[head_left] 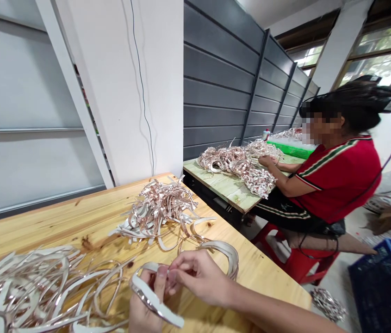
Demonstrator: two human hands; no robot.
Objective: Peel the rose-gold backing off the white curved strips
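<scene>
A curved strip, white on one face and shiny rose-gold on the other, loops over my left hand. My left thumb and fingers are closed on its upper end. My right hand comes in from the right, its thumb and fingers pinched at that same end, touching my left fingertips. The exact spot between the fingertips is hidden. Just behind my right hand lies a bundle of curved strips of the same kind on the wooden table.
A loose heap of strips covers the table's left front; another pile sits farther back. Beyond the table, a person in a red shirt works at a second table with more strips. A blue crate stands right.
</scene>
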